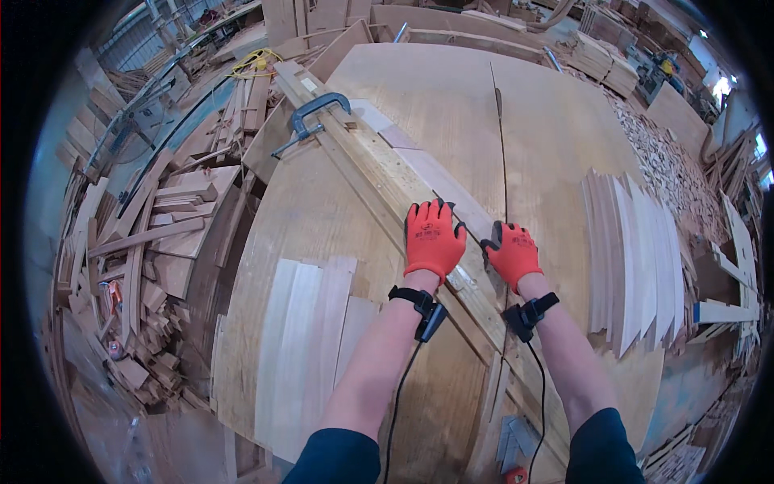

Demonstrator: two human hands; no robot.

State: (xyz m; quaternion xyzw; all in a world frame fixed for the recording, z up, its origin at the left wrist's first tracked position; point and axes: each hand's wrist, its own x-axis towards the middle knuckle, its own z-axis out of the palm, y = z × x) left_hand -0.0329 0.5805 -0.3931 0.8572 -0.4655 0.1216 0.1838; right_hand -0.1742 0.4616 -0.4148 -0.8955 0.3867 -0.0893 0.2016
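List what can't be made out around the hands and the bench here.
- Left hand, head view: its palm is hidden by the back of the glove, so its grip on the wooden beam is unclear.
- Right hand, head view: palm likewise hidden.
- Red object, head view: cut off by the lower edge.
- Orange item among wood offcuts, head view: too small to identify.

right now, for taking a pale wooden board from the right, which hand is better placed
Probably the right: the red-gloved right hand is nearer those overlapping pale wooden boards. The red-gloved left hand lies over the long wooden beam, farther from them.
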